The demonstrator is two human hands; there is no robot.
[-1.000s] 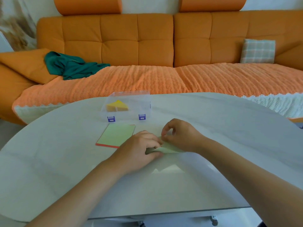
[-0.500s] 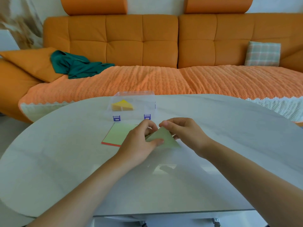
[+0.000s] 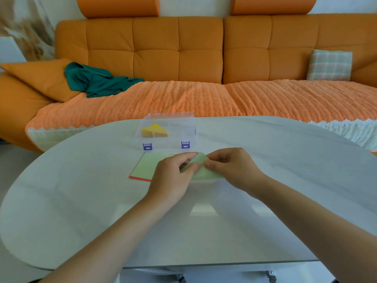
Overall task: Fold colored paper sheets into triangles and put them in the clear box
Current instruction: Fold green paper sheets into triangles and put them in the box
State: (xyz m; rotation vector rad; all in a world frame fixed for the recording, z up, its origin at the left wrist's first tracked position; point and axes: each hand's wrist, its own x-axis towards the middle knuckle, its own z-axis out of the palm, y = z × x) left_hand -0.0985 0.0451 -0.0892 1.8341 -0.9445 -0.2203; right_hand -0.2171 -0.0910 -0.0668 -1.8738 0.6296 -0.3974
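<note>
Hands point(image 3: 173, 176) point(image 3: 234, 170) either side of green paper point(image 3: 206, 173)

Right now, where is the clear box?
Head view: the clear box sits left of centre near the table's far edge, just beyond the paper stack.

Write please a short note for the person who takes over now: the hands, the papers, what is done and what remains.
Left hand and right hand both pinch the green paper over the table; it is partly folded.
The clear box stands behind the hands, with a yellow triangle inside.
The flat sheets lie in front of the box, green on top, a red edge beneath.
Done: at least one triangle boxed.
Left: finish the green one, box it, fold the flat sheets.
</note>
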